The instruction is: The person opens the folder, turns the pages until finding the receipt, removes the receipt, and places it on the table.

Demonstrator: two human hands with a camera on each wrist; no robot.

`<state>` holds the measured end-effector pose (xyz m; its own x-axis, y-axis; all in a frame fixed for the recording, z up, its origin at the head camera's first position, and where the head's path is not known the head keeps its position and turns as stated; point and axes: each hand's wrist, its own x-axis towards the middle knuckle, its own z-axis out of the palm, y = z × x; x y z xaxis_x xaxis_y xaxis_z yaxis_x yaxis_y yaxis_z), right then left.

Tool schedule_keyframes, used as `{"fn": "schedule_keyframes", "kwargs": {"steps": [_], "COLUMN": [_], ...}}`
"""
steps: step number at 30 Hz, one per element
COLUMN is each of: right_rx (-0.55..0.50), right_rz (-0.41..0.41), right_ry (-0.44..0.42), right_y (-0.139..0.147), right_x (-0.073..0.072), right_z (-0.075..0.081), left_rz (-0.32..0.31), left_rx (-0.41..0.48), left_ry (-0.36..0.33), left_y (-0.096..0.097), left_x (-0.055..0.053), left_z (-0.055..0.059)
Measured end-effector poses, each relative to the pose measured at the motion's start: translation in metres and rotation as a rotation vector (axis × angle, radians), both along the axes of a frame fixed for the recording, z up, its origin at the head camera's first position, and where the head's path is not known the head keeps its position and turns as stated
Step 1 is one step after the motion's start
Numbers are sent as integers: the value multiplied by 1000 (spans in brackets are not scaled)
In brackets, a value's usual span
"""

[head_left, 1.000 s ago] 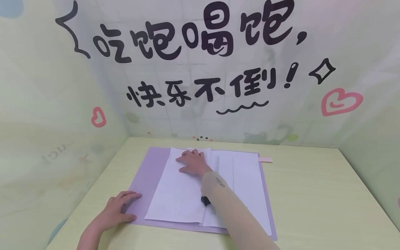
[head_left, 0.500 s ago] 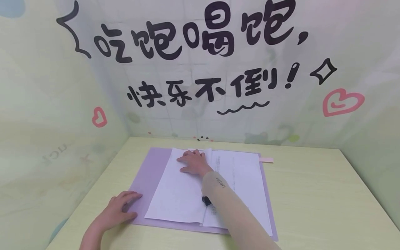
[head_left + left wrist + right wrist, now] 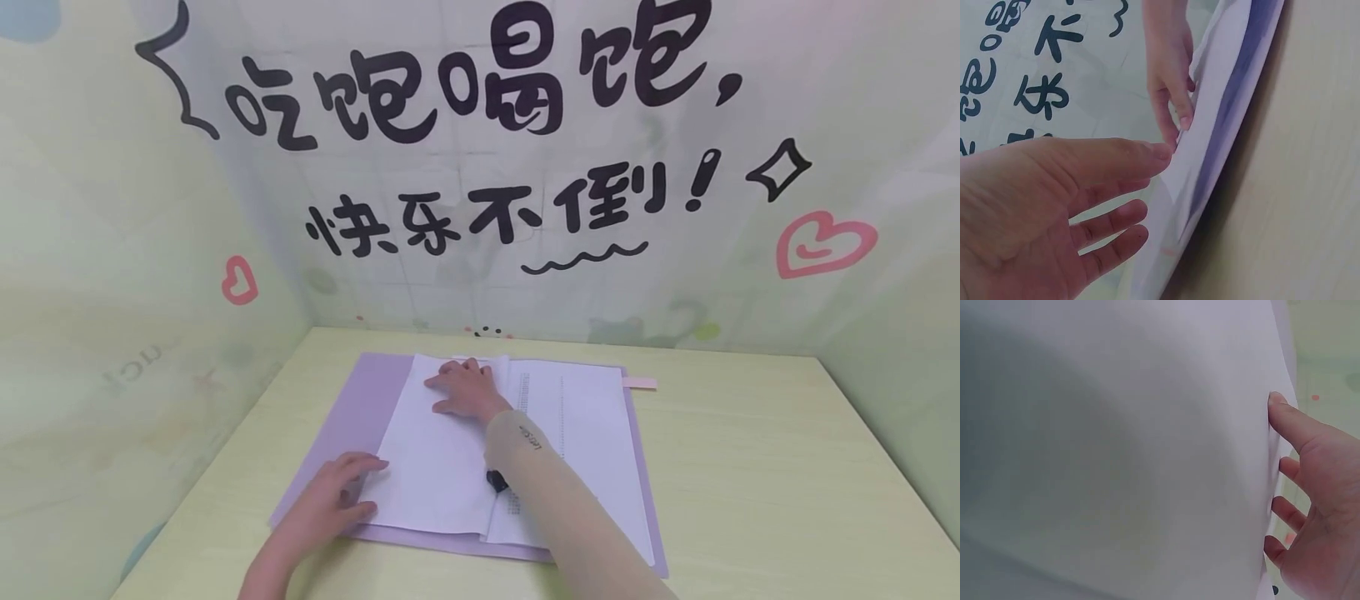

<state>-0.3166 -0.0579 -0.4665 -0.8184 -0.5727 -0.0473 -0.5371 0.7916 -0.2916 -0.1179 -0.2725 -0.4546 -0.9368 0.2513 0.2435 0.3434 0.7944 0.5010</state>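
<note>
A purple folder lies spread on the table with white sheets in it. A plain white sheet is folded over to the left, beside a page with printed columns. My right hand rests on the folded sheet near its top edge, fingers spread; in the right wrist view the thumb touches the paper's edge. My left hand is at the lower left edge of that sheet, over the folder, thumb and fingers apart. The left wrist view shows the left hand holding nothing, its thumb tip right by the sheet.
A pink tab sticks out from the folder's right edge. The pale wooden table is bounded by printed walls at the back and sides. A small black object shows under the right sleeve.
My left hand has moved right, from the folder's left edge to the left edge of the folded sheet. The right hand and the papers have stayed in place.
</note>
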Motion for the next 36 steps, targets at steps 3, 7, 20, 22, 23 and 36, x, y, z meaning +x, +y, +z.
{"fn": "schedule_keyframes", "kwargs": {"steps": [3, 7, 20, 22, 23, 36], "right_rx": [1, -7, -11, -9, -13, -9], "right_rz": [12, 26, 40, 37, 33, 44], "right_ry": [1, 8, 37, 36, 33, 34], "right_y": [0, 0, -4, -4, -3, 1], "right_x": [0, 2, 6, 6, 6, 6], "right_z": [-1, 1, -4, -3, -3, 2], "left_rz": [-1, -6, 6, 8, 9, 20], "left_rx": [-38, -57, -89, -87, -85, -85], "left_ry": [25, 4, -129, -128, -125, -102], "left_y": [7, 10, 6, 6, 6, 9], "left_x": [1, 2, 5, 5, 5, 3], "left_z": [-5, -10, -11, -11, -12, -13]}}
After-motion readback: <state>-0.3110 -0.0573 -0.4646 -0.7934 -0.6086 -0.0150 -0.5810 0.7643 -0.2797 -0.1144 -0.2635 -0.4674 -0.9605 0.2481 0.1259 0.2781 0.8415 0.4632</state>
